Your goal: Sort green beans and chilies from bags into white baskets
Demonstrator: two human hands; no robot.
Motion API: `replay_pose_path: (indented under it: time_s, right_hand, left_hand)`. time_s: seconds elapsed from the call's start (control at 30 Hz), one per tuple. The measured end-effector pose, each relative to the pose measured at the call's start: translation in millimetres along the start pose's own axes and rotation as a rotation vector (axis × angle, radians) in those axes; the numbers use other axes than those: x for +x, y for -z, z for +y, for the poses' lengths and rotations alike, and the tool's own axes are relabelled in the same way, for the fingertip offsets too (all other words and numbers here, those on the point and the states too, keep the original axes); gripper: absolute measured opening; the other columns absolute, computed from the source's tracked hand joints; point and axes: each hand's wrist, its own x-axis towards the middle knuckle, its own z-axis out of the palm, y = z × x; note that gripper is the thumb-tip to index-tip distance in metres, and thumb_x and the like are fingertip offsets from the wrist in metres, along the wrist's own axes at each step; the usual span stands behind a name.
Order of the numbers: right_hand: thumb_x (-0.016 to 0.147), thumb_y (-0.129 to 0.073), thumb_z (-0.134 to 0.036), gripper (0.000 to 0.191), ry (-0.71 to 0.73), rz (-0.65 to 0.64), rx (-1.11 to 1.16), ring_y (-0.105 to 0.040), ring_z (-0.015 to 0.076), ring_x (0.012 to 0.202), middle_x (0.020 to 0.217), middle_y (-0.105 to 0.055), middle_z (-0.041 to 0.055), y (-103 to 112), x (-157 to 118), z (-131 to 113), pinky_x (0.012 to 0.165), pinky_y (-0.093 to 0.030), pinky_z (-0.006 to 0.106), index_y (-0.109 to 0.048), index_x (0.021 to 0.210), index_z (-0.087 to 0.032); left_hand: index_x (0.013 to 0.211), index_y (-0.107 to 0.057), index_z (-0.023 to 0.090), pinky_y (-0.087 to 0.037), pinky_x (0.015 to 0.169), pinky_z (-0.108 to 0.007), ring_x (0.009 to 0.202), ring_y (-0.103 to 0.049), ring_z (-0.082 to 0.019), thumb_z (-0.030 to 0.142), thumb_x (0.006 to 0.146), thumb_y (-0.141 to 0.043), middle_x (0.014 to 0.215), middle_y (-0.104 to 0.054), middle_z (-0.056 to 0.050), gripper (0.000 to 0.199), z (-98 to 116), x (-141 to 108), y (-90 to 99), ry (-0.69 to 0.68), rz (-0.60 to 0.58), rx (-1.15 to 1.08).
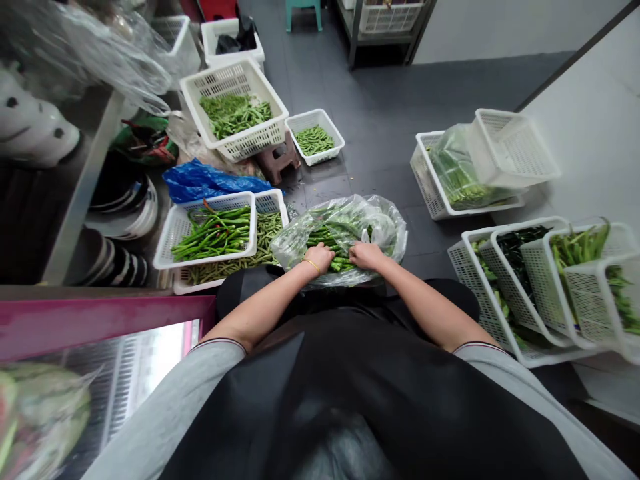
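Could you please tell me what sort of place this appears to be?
Probably a vegetable prep room behind a shop or kitchen: white plastic crates of green beans sit on a tiled floor, and a plastic bag holds more.

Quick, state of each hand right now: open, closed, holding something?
Left hand: on the green beans in the plastic bag; grip cannot be told.
Right hand: on the same beans; grip cannot be told.

The head camera looks forward and down — seemingly close — at the hands (pixel 319 259).
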Motion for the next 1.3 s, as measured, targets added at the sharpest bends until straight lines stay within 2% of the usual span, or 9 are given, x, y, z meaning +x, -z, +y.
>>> replay_pose_path:
  time_s: [0.27, 0.37, 0.47, 0.57, 0.77, 0.9, 1.0, 1.13, 1.3]
  right_hand:
    - [0.097, -0.037, -0.024, 0.036, -0.26, 0.19, 0.149, -0.062, 0.03, 0.105, 0.118, -0.064, 0.0197, 17.1, -24.9, 24.3, 0.085, -0.046, 0.037, -0.064, 0.117, -0.012]
    - [0.099, -0.037, -0.029, 0.036, -0.06, 0.247, 0.347, -0.062, 0.0238, 0.106, 0.116, -0.068, 0.0117, 22.4, -29.4, 16.5, 0.087, -0.044, 0.031, -0.068, 0.112, -0.016]
    - [0.097, -0.042, -0.034, 0.034, 0.192, 0.116, 0.377, -0.063, 0.0201, 0.094, 0.1, -0.071, 0.0077, 25.5, -32.1, 3.2, 0.082, -0.044, 0.028, -0.071, 0.099, -0.017]
    - [0.098, -0.04, -0.03, 0.034, 0.233, 0.039, 0.306, -0.061, 0.0171, 0.079, 0.085, -0.069, 0.0072, 34.6, -35.2, -5.8, 0.074, -0.041, 0.027, -0.069, 0.093, -0.014]
    - [0.095, -0.045, -0.034, 0.029, 0.245, 0.141, 0.223, -0.058, 0.0172, 0.074, 0.077, -0.066, 0.0072, 74.0, -44.0, -5.0, 0.069, -0.038, 0.027, -0.064, 0.082, -0.016]
    - [0.095, -0.041, -0.048, 0.038, 0.515, -0.005, 0.764, -0.057, 0.0139, 0.058, 0.059, -0.058, -0.0005, 71.4, -46.5, 3.1, 0.065, -0.045, 0.027, -0.061, 0.087, -0.017]
    - [0.096, -0.033, -0.054, 0.048, 0.473, -0.024, 1.008, -0.061, 0.015, 0.061, 0.063, -0.062, 0.0007, 48.2, -40.4, 12.9, 0.065, -0.049, 0.029, -0.061, 0.102, -0.014]
    - [0.097, -0.04, -0.037, 0.038, 0.132, 0.031, 0.416, -0.066, 0.023, 0.092, 0.097, -0.07, 0.0124, 16.8, -20.6, 12.3, 0.081, -0.05, 0.033, -0.069, 0.106, -0.014]
    - [0.089, -0.047, -0.016, 0.036, 0.058, -0.061, -0.028, -0.063, 0.0275, 0.106, 0.114, -0.067, 0.0163, 2.8, 2.4, -8.6, 0.086, -0.048, 0.036, -0.067, 0.119, -0.018]
  left_hand:
    - [0.109, -0.065, 0.023, -0.049, 0.08, -0.03, 0.1, -0.064, -0.025, 0.022, 0.079, -0.058, 0.104, -0.07, -0.009, 0.031, -19.8, -23.1, 26.3, 0.078, 0.037, -0.098]
    - [0.135, -0.049, 0.023, -0.049, 0.083, -0.03, 0.1, -0.066, -0.025, 0.017, 0.075, -0.06, 0.11, -0.069, -0.01, 0.061, -22.4, -28.9, 26.7, 0.071, 0.024, -0.122]
    - [0.147, -0.034, 0.02, -0.049, 0.085, -0.03, 0.103, -0.065, -0.025, 0.016, 0.074, -0.061, 0.115, -0.067, -0.011, 0.079, -23.9, -29.8, 29.3, 0.07, 0.088, -0.167]
    - [0.14, -0.046, 0.019, -0.049, 0.089, -0.031, 0.104, -0.064, -0.024, 0.019, 0.076, -0.06, 0.114, -0.067, -0.011, 0.066, -28.3, -28.8, 37.7, 0.026, 0.196, -0.217]
    - [0.1, -0.07, 0.019, -0.048, 0.089, -0.032, 0.1, -0.061, -0.024, 0.017, 0.071, -0.059, 0.1, -0.07, -0.009, 0.031, -33.4, -28.5, 52.1, -0.183, 0.274, -0.283]
    - [0.1, -0.067, 0.018, -0.048, 0.084, -0.027, 0.09, -0.063, -0.019, 0.015, 0.067, -0.058, 0.097, -0.069, -0.004, 0.034, -31.8, -32.5, 47.9, -0.204, 0.252, -0.464]
    - [0.097, -0.064, 0.017, -0.047, 0.075, -0.024, 0.079, -0.061, -0.016, 0.014, 0.065, -0.057, 0.086, -0.067, -0.001, 0.033, -31.6, -36.8, 42.7, -0.164, 0.203, -0.543]
    - [0.097, -0.06, 0.017, -0.047, 0.074, -0.025, 0.077, -0.059, -0.015, 0.021, 0.067, -0.059, 0.085, -0.065, -0.001, 0.03, -36.4, -43.3, 50.3, -0.158, 0.278, -0.691]
    - [0.081, -0.054, 0.017, -0.047, 0.073, -0.026, 0.074, -0.057, -0.015, 0.028, 0.07, -0.059, 0.08, -0.061, -0.001, 0.017, -36.1, -47.8, 74.9, -0.185, 0.417, -0.731]
